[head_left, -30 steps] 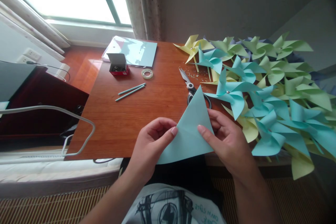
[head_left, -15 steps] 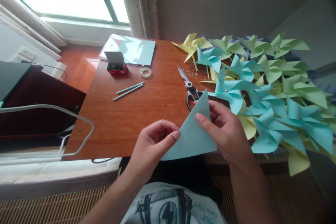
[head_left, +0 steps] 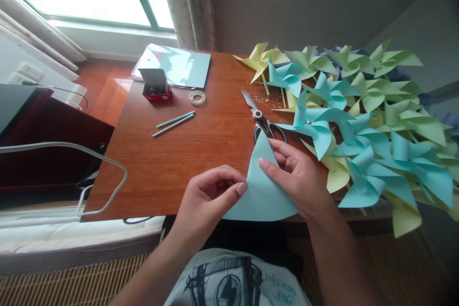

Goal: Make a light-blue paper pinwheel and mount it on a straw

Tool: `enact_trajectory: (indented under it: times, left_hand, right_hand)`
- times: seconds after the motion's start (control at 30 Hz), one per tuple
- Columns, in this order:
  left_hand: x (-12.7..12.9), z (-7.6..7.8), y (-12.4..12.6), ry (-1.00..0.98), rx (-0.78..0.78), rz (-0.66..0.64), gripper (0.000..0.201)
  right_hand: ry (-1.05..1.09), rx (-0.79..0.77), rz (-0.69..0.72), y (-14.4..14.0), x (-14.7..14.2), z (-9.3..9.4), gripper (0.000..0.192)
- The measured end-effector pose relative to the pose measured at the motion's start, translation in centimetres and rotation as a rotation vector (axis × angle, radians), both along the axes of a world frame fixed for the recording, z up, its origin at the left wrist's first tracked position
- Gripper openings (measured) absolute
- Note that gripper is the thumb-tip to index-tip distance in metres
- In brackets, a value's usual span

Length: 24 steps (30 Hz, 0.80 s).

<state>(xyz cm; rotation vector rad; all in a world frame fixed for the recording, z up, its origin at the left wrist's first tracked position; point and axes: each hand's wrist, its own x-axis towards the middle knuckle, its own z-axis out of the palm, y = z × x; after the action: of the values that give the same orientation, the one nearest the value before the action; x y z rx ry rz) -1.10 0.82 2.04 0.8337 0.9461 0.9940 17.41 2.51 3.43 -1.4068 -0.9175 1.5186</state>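
A light blue sheet of paper, folded to a point at the top, is held between my two hands over the table's front edge. My left hand pinches its left edge between thumb and forefinger. On the other side, my right hand grips the paper with the thumb in front and the fingers behind. Scissors with black and grey handles lie just beyond the paper's tip, blades slightly apart. Two thin light blue sticks rest on the table to the left.
Many blue, yellow and green paper pinwheels crowd the table's right side. A small red box with its lid up, a tape roll and a plastic-wrapped pack of paper are at the back left. A white cable loops near the left edge.
The paper's tip has shifted left and down, and its left edge now bends. My right hand has moved slightly left with it; my left hand keeps its pinch.
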Motion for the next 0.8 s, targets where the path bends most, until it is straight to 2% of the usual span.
enact_trajectory:
  times: [0.13, 0.33, 0.47, 0.57, 0.67, 0.73, 0.8]
  left_hand:
    - [-0.1, 0.1, 0.0, 0.065, 0.033, -0.001, 0.005]
    - [-0.5, 0.3, 0.0, 0.301, 0.332, -0.042, 0.019]
    - [-0.6, 0.3, -0.2, 0.261, 0.295, -0.027, 0.034]
    - [-0.5, 0.4, -0.3, 0.240, 0.273, -0.004, 0.030]
    - [-0.4, 0.5, -0.4, 0.284, 0.276, 0.020, 0.020]
    - [-0.3, 0.5, -0.3, 0.327, 0.268, 0.042, 0.019]
    - [-0.2, 0.4, -0.3, 0.351, 0.256, 0.073, 0.021]
  right_hand:
    - [0.019, -0.018, 0.001, 0.1, -0.1, 0.2, 0.062]
    - [0.123, -0.062, 0.040, 0.2, 0.1, 0.5, 0.054]
    - [0.135, -0.075, 0.068, 0.2, 0.2, 0.2, 0.054]
    - [0.024, -0.038, 0.114, 0.2, 0.1, -0.2, 0.056]
    - [-0.371, 0.171, 0.077, 0.2, -0.1, -0.6, 0.052]
    - [-0.672, 0.401, 0.016, -0.1, -0.2, -0.4, 0.039]
    - [-0.833, 0.613, 0.013, -0.5, -0.4, 0.2, 0.026]
